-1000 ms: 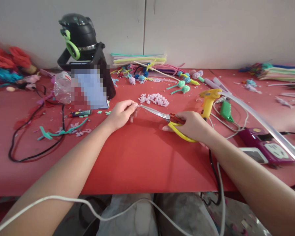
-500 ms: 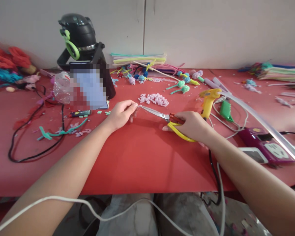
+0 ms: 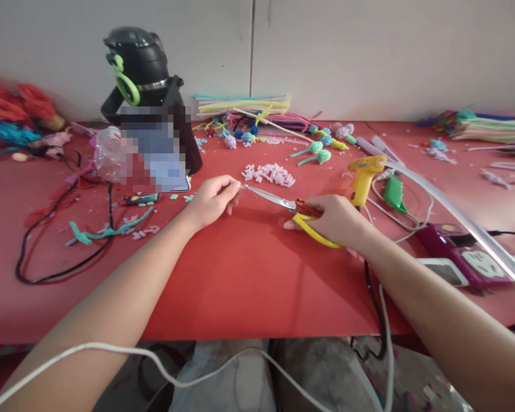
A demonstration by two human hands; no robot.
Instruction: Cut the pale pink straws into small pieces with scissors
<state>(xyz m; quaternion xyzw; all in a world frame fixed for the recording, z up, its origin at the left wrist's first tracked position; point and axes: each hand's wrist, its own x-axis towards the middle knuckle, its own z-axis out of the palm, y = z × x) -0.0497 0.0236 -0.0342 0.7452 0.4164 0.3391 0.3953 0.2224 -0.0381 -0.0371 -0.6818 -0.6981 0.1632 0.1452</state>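
My right hand grips yellow-handled scissors low over the red table, blades pointing left. The blade tips meet the fingertips of my left hand, which pinches a small pale piece, too small to make out. A heap of short pink cut pieces lies just behind the blades.
A yellow glue gun and a green clip stand right of my right hand, with a purple power strip and clear sticks beyond. A black stand with a phone is at back left. Pipe cleaners and black cables lie around.
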